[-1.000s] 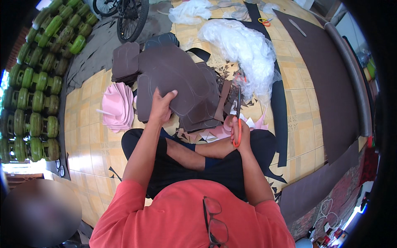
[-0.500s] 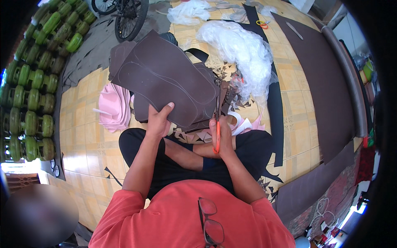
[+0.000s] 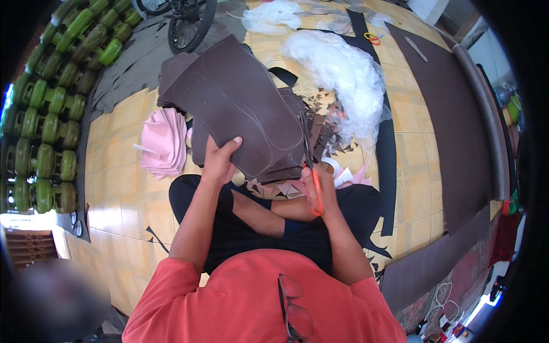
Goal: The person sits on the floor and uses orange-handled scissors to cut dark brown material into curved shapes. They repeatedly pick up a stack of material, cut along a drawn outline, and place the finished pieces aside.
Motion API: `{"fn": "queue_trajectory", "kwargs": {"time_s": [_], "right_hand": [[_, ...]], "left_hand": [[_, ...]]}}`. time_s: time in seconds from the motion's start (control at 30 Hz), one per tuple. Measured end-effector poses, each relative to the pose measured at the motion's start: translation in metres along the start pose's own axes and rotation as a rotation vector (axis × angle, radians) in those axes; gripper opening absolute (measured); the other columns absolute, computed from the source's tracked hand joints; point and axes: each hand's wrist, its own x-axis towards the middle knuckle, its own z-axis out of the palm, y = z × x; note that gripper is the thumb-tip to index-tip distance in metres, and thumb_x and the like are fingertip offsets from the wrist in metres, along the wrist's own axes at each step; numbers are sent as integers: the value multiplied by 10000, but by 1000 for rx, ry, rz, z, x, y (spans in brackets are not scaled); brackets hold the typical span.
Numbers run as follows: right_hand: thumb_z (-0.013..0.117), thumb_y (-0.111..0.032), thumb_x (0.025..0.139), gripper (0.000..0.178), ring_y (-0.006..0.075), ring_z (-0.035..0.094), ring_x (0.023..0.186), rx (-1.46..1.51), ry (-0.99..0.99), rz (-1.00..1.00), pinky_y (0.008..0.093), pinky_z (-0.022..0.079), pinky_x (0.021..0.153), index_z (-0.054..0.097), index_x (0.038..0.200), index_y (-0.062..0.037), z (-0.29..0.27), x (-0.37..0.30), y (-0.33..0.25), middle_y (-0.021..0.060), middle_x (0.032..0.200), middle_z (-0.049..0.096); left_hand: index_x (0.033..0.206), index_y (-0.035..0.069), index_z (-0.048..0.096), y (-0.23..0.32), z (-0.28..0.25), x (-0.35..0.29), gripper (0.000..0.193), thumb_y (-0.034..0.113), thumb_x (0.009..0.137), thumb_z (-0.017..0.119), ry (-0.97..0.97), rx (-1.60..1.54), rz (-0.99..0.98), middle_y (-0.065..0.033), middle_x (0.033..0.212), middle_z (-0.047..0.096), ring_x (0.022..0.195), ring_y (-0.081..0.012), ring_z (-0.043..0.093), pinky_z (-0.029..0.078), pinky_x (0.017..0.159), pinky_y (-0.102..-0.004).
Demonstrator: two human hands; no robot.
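My left hand (image 3: 219, 161) grips the near edge of a dark brown sheet (image 3: 237, 106), thumb on top and fingers underneath. Pale curved outlines are drawn on the sheet, and it is held tilted over a stack of similar brown pieces (image 3: 171, 77). Closed round the orange handles of a pair of scissors (image 3: 317, 197) is my right hand (image 3: 325, 184). The blades point away from me along the sheet's right edge; whether they touch it I cannot tell. Pink cut pieces (image 3: 163, 143) lie piled left of the sheet.
Brown offcuts (image 3: 329, 134) and crumpled clear plastic (image 3: 343, 68) lie to the right. Beyond are a black strip (image 3: 388, 171), yellow-and-orange scissors (image 3: 372, 38) and a brown roll (image 3: 483, 120). Green gas cylinders (image 3: 43, 128) line the left; a bicycle wheel (image 3: 191, 28) stands at the back.
The brown sheet has turned slightly clockwise in my left hand. My right hand has moved a little right, and the scissors now lean more. The whole view has shifted slightly.
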Motion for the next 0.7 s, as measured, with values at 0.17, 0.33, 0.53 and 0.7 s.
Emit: {"fn": "queue_trajectory", "kwargs": {"time_s": [0.17,0.33,0.53,0.7], "right_hand": [[547,-338,975,408,140,512,552,-16,3,69,304,399,521,538,765,12,-12,-6,9,62,562,500],[477,-388,997,394,79,474,511,-36,111,33,232,375,455,538,823,-40,-12,-3,17,13,579,492],[514,-318,983,334,144,485,520,-234,191,-104,287,394,489,478,831,-23,-18,15,13,50,611,497],[595,-252,931,304,410,535,654,-207,189,-69,432,419,588,461,846,7,-25,17,-12,216,714,528]], "left_hand": [[1267,2,479,18,-11,10,491,-42,789,582,-38,124,-44,-95,1124,578,1037,-202,568,456,920,-336],[1234,-3,548,27,-15,1,524,-36,714,607,-87,263,-241,-70,1068,608,1002,-184,566,446,909,-305],[1228,6,582,27,-21,-12,579,-2,652,634,-199,410,-384,-58,1065,625,998,-178,560,420,915,-286],[1204,-1,602,28,-22,-16,572,13,634,638,-281,449,-451,-53,1054,634,985,-176,562,414,911,-273]]}}
